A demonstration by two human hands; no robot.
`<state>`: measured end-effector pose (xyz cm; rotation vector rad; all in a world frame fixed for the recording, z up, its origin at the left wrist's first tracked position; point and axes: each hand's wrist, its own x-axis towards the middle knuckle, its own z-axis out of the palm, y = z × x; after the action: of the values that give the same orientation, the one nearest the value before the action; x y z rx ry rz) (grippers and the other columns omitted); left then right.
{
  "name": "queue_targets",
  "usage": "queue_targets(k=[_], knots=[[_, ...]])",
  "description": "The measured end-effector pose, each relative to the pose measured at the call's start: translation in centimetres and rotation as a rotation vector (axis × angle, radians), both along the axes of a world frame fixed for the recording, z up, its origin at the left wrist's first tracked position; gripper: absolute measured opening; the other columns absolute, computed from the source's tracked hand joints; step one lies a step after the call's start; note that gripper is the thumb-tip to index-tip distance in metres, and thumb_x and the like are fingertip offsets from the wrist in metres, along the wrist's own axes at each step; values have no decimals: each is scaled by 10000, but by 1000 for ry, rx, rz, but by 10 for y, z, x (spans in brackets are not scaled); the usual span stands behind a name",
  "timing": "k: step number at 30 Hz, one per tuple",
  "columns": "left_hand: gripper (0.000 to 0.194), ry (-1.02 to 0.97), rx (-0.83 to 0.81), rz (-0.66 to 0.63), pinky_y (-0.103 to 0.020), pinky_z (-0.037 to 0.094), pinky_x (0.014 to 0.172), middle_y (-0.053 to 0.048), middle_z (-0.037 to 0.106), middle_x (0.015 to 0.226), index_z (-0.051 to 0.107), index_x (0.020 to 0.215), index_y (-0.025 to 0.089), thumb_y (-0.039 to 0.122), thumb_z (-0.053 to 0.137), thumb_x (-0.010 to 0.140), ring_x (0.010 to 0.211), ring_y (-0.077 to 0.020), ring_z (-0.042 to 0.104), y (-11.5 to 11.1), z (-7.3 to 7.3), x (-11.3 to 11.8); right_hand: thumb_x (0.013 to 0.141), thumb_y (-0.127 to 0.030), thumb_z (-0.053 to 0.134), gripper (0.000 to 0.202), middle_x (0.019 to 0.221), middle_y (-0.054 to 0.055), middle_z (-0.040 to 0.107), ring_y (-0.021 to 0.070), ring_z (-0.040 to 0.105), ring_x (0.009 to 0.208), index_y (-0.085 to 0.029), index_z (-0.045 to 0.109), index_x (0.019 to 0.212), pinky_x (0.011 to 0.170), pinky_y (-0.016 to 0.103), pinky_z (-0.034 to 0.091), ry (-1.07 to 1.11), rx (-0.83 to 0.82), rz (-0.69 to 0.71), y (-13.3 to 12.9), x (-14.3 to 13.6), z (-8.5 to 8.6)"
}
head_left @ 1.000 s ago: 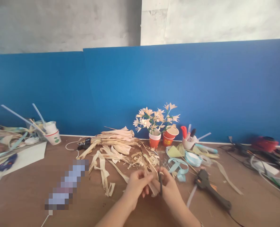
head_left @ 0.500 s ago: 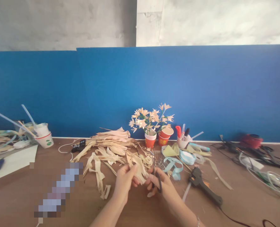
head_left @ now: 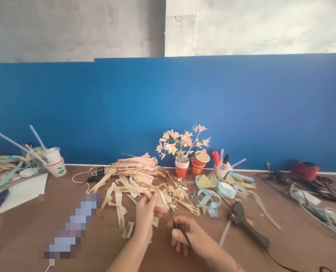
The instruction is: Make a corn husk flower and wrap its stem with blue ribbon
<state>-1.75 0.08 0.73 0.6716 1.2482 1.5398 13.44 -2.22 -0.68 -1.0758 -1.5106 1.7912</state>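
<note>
My left hand (head_left: 145, 216) pinches a pale piece of dried husk (head_left: 161, 200) between thumb and fingers. To its right, my right hand (head_left: 186, 235) is closed around the dark handles of a pair of scissors (head_left: 181, 227). The scissor blades point up and left, close to the husk's right edge; I cannot tell whether they touch it. Behind my hands lies a heap of dried husks (head_left: 136, 166), with loose strips (head_left: 119, 206) to the left. Small cut scraps (head_left: 180, 192) are scattered just beyond the scissors.
Husk flowers (head_left: 181, 141) stand in red paper cups (head_left: 181, 172) by the blue partition (head_left: 128, 102). On the right are a glue gun (head_left: 248, 224), light-blue ribbon (head_left: 210, 200) and tangled cables (head_left: 306, 189). At left stand a white cup (head_left: 56, 169) and a paper sheet (head_left: 28, 194).
My right hand with the scissors has drawn down and away from the husk. My left hand has shifted slightly left with it. A cut piece now shows among the scraps.
</note>
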Motion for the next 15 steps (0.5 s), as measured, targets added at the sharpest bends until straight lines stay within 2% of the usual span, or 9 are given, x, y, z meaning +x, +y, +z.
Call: queue_targets(k=[7,15], knots=[[326,47,-19,-18,-152,357,312,57,540,355,548,741,167,443,677,624,310,-107,520,0,2,4,598,-608,678,589,584,-17,592,71,508,433,-143,526,927,349,139,330,-19,22,14,1,1,-3],[317,88,-23,-8,-152,351,315,61,531,335,534,774,176,456,643,670,314,-118,526,1,-3,4,606,-613,665,568,545,-37,564,66,478,399,-151,533,908,332,137,304,-59,27,-5,0,0,-3]])
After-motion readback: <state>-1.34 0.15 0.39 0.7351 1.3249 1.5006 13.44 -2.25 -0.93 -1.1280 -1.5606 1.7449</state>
